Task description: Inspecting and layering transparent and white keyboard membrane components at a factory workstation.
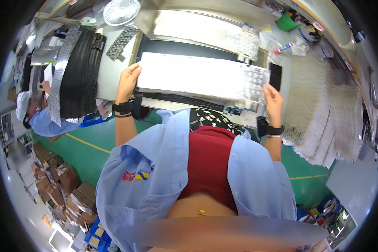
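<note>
Across the bench in front of me I hold up a long, thin white sheet (189,75), its right end clear-looking and patterned with small cells. My left hand (129,82) pinches the sheet's left edge, and my right hand (274,103) grips its right end near the lower corner. Beneath and behind the sheet lies a dark flat surface (185,48). Just beyond it rests a similar long white sheet (197,31), also patterned at its right end. What the held sheet is for is not clear from its look.
Left stands a stack of black strips (82,75), beside a grey perforated piece (121,43) and a white round fan-like grille (121,11). Right are a red-and-blue marker (284,48), a green bin (286,22) and stacked pale sheets (308,96). A co-worker (50,115) works far left.
</note>
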Demonstrator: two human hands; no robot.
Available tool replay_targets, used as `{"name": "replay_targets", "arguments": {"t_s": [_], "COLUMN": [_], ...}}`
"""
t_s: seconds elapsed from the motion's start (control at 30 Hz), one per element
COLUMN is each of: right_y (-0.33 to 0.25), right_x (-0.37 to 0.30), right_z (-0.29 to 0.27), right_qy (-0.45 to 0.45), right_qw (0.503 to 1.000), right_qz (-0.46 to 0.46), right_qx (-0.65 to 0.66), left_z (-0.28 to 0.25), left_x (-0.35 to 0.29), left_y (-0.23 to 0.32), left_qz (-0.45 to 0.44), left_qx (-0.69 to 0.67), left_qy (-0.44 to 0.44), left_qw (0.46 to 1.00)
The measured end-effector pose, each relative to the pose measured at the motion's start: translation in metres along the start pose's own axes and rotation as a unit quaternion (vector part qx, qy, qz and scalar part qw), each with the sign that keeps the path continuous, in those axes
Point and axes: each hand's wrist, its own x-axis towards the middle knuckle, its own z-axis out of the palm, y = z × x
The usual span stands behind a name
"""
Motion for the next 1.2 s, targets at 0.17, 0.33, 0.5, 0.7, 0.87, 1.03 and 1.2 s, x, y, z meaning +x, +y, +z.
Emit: {"name": "replay_targets", "arguments": {"t_s": [0.17,0.33,0.5,0.7,0.87,1.03,1.2], "right_y": [-0.029,-0.022,-0.010,-0.009,-0.006,-0.013,-0.018], "right_x": [0.020,0.035,0.046,0.043,0.039,0.036,0.036], "right_z": [-0.022,-0.046,-0.068,-0.076,-0.081,-0.074,-0.069], "right_qy": [-0.035,-0.032,-0.002,0.069,0.109,0.105,0.110], "right_qw": [0.996,0.992,0.989,0.968,0.970,0.973,0.974], "right_qz": [0.068,0.045,-0.122,-0.192,-0.209,-0.201,-0.192], "right_qx": [0.047,0.116,0.085,0.144,0.056,0.034,0.047], "left_z": [0.014,0.042,0.050,0.058,0.061,0.059,0.054], "left_x": [-0.015,-0.032,-0.023,-0.015,-0.011,-0.007,-0.007], "left_y": [0.038,0.078,0.086,0.093,0.092,0.088,0.086], "left_qz": [-0.007,0.094,0.372,0.463,0.479,0.461,0.453], "left_qx": [-0.079,-0.044,0.109,0.239,0.270,0.254,0.257], "left_qy": [-0.029,-0.023,-0.039,0.030,0.070,0.064,0.072], "left_qw": [0.996,0.994,0.921,0.853,0.832,0.848,0.851]}}
